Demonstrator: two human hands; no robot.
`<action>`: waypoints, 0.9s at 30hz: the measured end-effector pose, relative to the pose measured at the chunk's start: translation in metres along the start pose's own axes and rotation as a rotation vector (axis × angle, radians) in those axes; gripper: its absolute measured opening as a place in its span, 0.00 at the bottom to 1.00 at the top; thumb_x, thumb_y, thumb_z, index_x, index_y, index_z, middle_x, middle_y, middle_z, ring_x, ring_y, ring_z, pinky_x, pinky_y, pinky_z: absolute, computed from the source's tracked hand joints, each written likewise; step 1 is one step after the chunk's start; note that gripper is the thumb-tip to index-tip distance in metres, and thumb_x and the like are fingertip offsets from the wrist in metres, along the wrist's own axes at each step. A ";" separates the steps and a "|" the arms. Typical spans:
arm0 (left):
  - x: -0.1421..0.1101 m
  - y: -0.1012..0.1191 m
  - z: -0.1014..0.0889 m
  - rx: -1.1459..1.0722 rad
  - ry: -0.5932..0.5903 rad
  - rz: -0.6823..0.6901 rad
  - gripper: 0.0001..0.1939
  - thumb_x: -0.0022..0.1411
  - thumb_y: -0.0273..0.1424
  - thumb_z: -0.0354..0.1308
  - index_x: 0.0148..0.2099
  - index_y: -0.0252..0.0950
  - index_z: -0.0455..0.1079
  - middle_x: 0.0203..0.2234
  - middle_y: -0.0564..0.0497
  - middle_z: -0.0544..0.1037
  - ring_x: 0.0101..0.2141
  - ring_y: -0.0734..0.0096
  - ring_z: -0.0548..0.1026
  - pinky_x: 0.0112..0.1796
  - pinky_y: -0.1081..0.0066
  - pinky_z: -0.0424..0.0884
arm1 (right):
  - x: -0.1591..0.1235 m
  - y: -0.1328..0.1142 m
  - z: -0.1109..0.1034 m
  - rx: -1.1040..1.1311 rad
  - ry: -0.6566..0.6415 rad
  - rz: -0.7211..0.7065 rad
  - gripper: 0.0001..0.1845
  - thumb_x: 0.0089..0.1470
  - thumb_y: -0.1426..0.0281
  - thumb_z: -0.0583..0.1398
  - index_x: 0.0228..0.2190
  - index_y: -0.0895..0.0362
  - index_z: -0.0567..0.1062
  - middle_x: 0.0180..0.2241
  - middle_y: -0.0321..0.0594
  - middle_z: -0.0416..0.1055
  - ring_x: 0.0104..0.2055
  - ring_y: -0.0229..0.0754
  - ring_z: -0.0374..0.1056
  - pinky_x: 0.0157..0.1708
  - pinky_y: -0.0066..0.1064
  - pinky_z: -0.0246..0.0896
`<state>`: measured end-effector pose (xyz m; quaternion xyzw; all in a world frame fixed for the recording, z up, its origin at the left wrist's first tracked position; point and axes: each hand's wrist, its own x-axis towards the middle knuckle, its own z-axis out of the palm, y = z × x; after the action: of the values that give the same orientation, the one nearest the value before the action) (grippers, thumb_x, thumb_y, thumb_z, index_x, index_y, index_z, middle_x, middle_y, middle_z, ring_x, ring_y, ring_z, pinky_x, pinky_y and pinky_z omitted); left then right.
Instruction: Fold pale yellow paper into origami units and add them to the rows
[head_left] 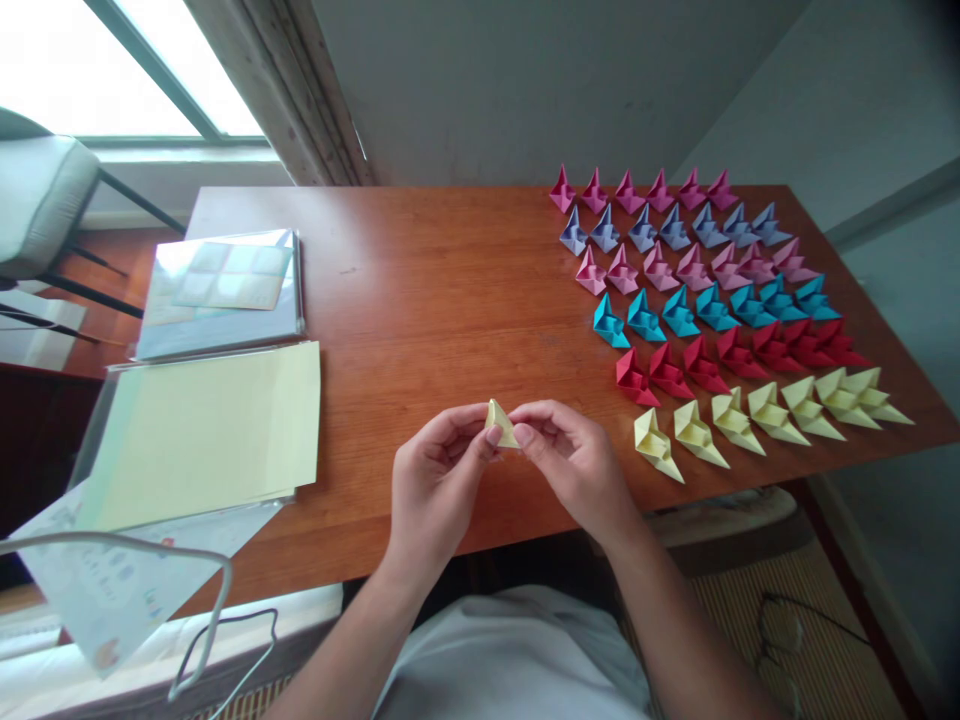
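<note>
One small folded pale-yellow paper point(502, 428) is over the near part of the wooden table point(420, 310), pinched between both hands. I've got my left hand point(436, 478) gripping its left side, thumb and fingers together, and my right hand point(574, 462) doing pretty much the same on the right. Over to the right there are six rows of folded shapes: yellow row point(774, 414) nearest, then red point(704, 366), blue point(679, 314), pink point(660, 270), lavender point(674, 232) and magenta point(628, 193). Yellow sheets point(210, 430) lie off left.
</note>
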<state>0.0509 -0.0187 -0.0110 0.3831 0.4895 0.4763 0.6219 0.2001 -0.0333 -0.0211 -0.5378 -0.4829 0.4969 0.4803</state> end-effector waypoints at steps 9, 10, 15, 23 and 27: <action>0.001 -0.002 -0.002 0.046 -0.019 -0.013 0.10 0.58 0.32 0.70 0.41 0.34 0.79 0.33 0.50 0.84 0.33 0.72 0.81 0.35 0.78 0.78 | 0.005 -0.005 -0.006 -0.265 -0.041 -0.120 0.05 0.62 0.68 0.62 0.39 0.53 0.79 0.37 0.37 0.77 0.38 0.40 0.73 0.38 0.31 0.68; 0.001 -0.002 -0.002 0.053 -0.032 -0.011 0.10 0.58 0.32 0.70 0.41 0.34 0.79 0.33 0.50 0.84 0.33 0.72 0.81 0.35 0.77 0.78 | 0.007 -0.006 -0.005 -0.266 -0.050 -0.122 0.06 0.62 0.67 0.62 0.39 0.53 0.79 0.36 0.37 0.76 0.38 0.40 0.72 0.36 0.30 0.67; 0.000 -0.002 -0.001 0.074 -0.055 0.018 0.11 0.57 0.33 0.70 0.42 0.35 0.76 0.32 0.50 0.83 0.33 0.72 0.80 0.36 0.76 0.78 | 0.011 -0.005 0.001 -0.178 -0.008 -0.129 0.06 0.61 0.66 0.63 0.35 0.54 0.79 0.33 0.37 0.73 0.36 0.40 0.70 0.35 0.32 0.65; -0.002 -0.004 -0.001 0.106 -0.025 0.026 0.14 0.59 0.33 0.69 0.45 0.37 0.71 0.33 0.50 0.81 0.34 0.69 0.81 0.38 0.72 0.78 | 0.009 -0.006 0.006 -0.168 -0.046 -0.080 0.09 0.64 0.65 0.60 0.32 0.54 0.74 0.33 0.37 0.70 0.35 0.39 0.68 0.36 0.32 0.64; -0.004 -0.004 -0.001 0.135 -0.049 0.045 0.10 0.61 0.33 0.67 0.43 0.36 0.73 0.36 0.48 0.81 0.37 0.68 0.80 0.40 0.72 0.77 | 0.009 -0.009 0.008 -0.237 -0.037 -0.087 0.10 0.65 0.66 0.57 0.31 0.54 0.72 0.33 0.37 0.69 0.36 0.40 0.67 0.37 0.32 0.63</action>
<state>0.0505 -0.0238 -0.0143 0.4466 0.4963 0.4467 0.5955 0.1917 -0.0237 -0.0134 -0.5602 -0.5699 0.4248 0.4254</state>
